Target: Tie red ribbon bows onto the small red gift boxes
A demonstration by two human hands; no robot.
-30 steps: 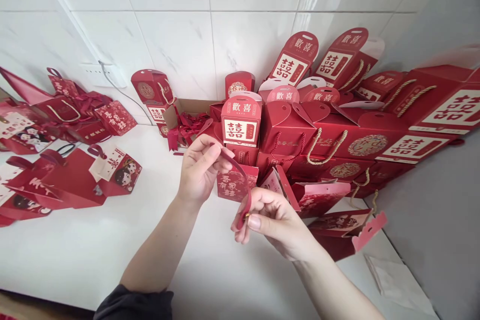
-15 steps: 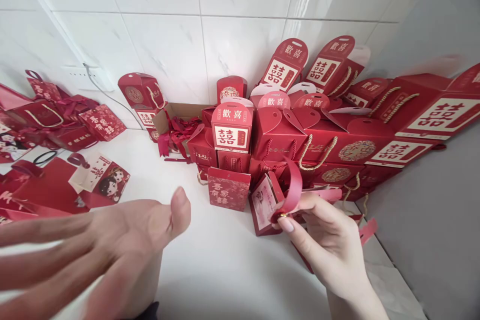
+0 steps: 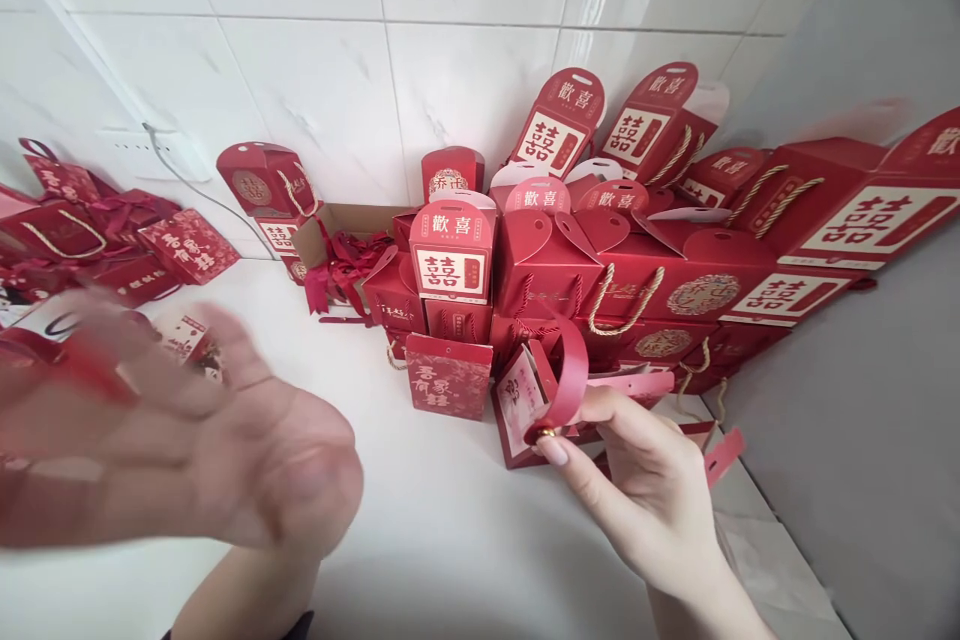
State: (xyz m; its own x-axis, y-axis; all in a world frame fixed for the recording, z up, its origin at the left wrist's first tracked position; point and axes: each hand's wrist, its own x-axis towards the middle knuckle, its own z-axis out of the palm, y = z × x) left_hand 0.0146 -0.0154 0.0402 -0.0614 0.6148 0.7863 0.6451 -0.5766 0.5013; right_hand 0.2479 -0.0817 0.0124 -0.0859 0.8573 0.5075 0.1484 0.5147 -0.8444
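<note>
My right hand (image 3: 637, 490) pinches the lower end of a curved red ribbon strap (image 3: 571, 370) between thumb and fingers, just in front of a small open red box (image 3: 521, 400). My left hand (image 3: 195, 440) is close to the camera at the left, blurred by motion, with its fingers stretched out toward the left and nothing seen in it. A red patterned gift bag (image 3: 448, 377) stands upright between the two hands, further back on the white tabletop (image 3: 450, 540).
A pile of red gift boxes (image 3: 637, 260) with rope handles fills the back right corner against the tiled wall. A cardboard box of red ribbons (image 3: 341, 255) sits behind. More red bags (image 3: 112, 240) lie at the left. A white sheet (image 3: 780, 570) lies at the right edge.
My left hand let go of the ribbon's upper end and swung left toward the camera. My right hand keeps the ribbon, now further right near the small open box.
</note>
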